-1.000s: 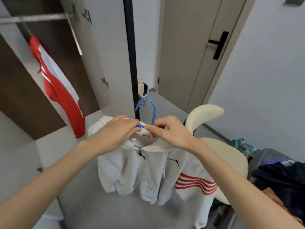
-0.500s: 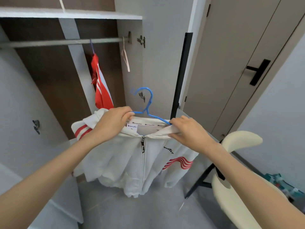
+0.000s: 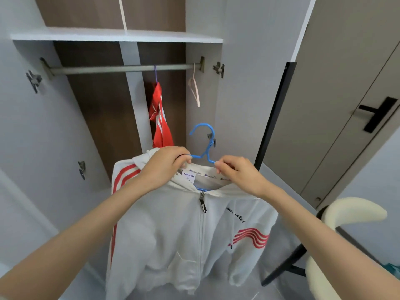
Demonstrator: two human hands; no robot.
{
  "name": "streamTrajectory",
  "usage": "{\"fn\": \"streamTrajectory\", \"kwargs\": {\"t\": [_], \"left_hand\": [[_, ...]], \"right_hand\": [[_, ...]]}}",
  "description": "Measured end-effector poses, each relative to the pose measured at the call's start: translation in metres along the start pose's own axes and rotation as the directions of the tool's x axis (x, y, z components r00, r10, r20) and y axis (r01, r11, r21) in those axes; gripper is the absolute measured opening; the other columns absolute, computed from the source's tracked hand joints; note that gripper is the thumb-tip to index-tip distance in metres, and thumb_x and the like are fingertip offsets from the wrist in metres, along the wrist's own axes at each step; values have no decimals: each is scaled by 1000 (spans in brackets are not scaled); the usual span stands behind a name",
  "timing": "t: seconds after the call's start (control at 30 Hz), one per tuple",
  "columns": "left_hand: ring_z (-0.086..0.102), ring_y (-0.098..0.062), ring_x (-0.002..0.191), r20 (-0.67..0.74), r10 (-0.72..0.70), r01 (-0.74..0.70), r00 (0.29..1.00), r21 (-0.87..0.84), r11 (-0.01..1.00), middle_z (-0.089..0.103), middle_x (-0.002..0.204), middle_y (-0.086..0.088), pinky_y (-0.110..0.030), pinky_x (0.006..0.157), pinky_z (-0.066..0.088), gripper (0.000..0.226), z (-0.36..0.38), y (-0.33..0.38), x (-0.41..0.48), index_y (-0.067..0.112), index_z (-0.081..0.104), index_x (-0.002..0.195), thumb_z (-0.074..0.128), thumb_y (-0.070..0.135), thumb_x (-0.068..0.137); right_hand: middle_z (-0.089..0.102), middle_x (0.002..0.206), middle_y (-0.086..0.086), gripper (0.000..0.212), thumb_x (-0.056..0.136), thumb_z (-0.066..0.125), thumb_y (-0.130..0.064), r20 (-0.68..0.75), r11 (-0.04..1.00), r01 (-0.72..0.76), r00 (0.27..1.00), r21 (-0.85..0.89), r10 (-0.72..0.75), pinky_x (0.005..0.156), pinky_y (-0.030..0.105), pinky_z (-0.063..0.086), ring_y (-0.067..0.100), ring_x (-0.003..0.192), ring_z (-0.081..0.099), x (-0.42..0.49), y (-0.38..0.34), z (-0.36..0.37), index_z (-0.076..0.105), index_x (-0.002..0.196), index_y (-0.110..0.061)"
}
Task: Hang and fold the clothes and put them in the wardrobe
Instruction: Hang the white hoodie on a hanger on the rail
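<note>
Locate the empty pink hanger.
Head view, upper centre: the pink hanger hangs empty at the right end of the wardrobe rod, right of the red garment.

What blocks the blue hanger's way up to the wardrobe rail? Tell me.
Nothing visible. The blue hanger sits below the rail, which is bare between the red garment and the empty pink hanger.

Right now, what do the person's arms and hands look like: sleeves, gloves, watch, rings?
Nothing worn in view. The left hand and right hand are bare, with no gloves, rings or watch visible. The left forearm and right forearm are uncovered to the frame edge; no sleeve shows.
</note>
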State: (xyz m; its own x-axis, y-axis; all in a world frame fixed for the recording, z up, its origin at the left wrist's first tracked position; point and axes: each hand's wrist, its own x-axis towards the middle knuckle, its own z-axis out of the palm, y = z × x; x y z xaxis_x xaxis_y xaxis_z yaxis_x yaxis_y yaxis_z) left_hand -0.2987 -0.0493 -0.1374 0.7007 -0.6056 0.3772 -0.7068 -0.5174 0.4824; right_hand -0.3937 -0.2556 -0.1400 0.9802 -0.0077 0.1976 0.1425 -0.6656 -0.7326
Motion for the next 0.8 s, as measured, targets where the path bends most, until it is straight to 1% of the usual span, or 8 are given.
{"fn": "streamTrajectory", "kwargs": {"t": [0.1, 0.2, 0.27, 0.33, 0.43, 0.5, 0.67, 0.8], "left_hand": [[50, -10, 95, -246, 45, 53, 968, 377, 924, 58, 98, 9, -27, 88, 25, 17, -7, -19, 14, 28, 68, 91, 67, 42, 84], [46, -20, 93, -406, -228, 393, 885, 389, 833, 49, 103, -4, -33, 81, 43, 51, 1, -38, 23, 17, 51, 101, 74, 52, 72], [53, -25, 90, -369, -442, 546, 817, 250, 800, 53, 99, -7, -39, 76, 51, 52, 7, -51, 27, 11, 45, 101, 67, 52, 78], [59, -30, 94, -232, -561, 607, 795, 271, 747, 59, 103, -8, -38, 79, 49, 46, 14, -62, 33, 10, 46, 110, 49, 52, 90], [60, -30, 93, -149, -502, 515, 852, 416, 750, 64, 107, -10, -36, 78, 47, 38, 23, -71, 54, 10, 52, 116, 33, 39, 99], [60, -29, 84, -168, -412, 438, 896, 494, 751, 64, 101, -9, -33, 70, 45, 29, 28, -73, 75, 10, 50, 114, 33, 29, 100], [63, -28, 89, -97, -329, 301, 939, 693, 656, 63, 104, -6, -34, 71, 45, 19, 17, -93, 129, 11, 45, 115, 36, 19, 100], [59, -22, 79, 82, -256, 188, 963, 478, 858, 59, 91, 1, -36, 66, 48, 16, 24, -99, 164, 18, 43, 101, 36, 33, 101]], "right_hand": [[36, 48, -12, 33, 98, 50, -26, -22, 999, -9, 1000, 53, 10, 46, 12, 27, 5, 44, 30, 20, -7, -1, 56, 66, -21], [36, 53, -10, 34, 99, 49, -26, -30, 997, -29, 999, 69, 31, 44, 11, 27, 5, 44, 30, 37, -5, -1, 57, 67, -19], [37, 51, -12, 33, 98, 50, -26, -19, 996, -48, 999, 77, 49, 45, 11, 27, 5, 45, 31, 48, 0, -4, 57, 67, -19], [38, 48, -14, 31, 98, 50, -27, 5, 994, -69, 998, 85, 68, 45, 11, 27, 4, 45, 32, 61, 7, -9, 60, 70, -19], [45, 42, -22, 16, 99, 49, -25, 114, 979, -109, 989, 173, 90, 40, 9, 26, 3, 37, 34, 80, 18, -14, 62, 91, -21], [48, 46, -30, 14, 100, 48, -27, 173, 992, -62, 984, 109, 42, 37, 7, 30, -2, 37, 43, 91, 27, -14, 62, 99, -25], [51, 53, -11, 28, 97, 49, -24, 350, 982, 13, 935, -188, 55, 55, 17, 38, 1, 44, 45, 124, 54, -22, 53, 71, -31], [51, 48, -11, 32, 98, 49, -24, 352, 994, -86, 930, -62, 102, 56, 15, 39, 3, 44, 46, 161, 70, -28, 51, 66, -20]]}}
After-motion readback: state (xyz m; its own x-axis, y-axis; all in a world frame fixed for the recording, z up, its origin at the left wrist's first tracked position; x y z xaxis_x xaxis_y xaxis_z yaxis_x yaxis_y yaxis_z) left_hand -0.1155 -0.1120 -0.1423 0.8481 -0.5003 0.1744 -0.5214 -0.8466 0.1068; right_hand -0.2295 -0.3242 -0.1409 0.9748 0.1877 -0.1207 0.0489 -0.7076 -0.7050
